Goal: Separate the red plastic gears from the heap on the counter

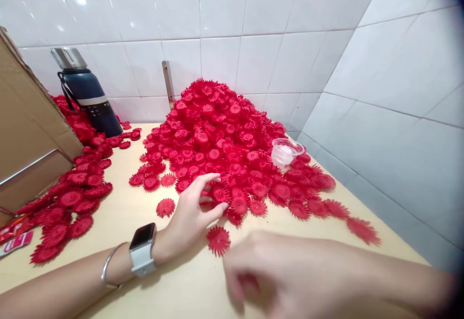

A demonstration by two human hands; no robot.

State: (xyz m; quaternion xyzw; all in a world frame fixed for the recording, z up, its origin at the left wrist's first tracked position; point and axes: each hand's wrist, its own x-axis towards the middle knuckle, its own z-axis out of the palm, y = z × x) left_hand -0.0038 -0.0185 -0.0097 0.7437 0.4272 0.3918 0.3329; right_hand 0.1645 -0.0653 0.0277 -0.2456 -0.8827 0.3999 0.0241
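Note:
A tall heap of red fringed paper-like discs [224, 135] rises against the wall. My left hand [192, 203] reaches to the heap's front edge, thumb and fingers apart, with red discs just beyond the fingertips; whether it touches them I cannot tell. A single red disc [218, 240] lies on the table between my hands, and another loose disc [166, 207] sits left of my left hand. My right hand [275, 270] is blurred over the near part of the table, its fingers curled downward; anything inside them is hidden.
A clear plastic cup [286, 153] with whitish contents rests at the heap's right side. At left stand a dark blue flask [89, 94] and a cardboard box [32, 125], with more red discs [72, 198] along the box. White tiled walls [391, 87] bound the table behind and right.

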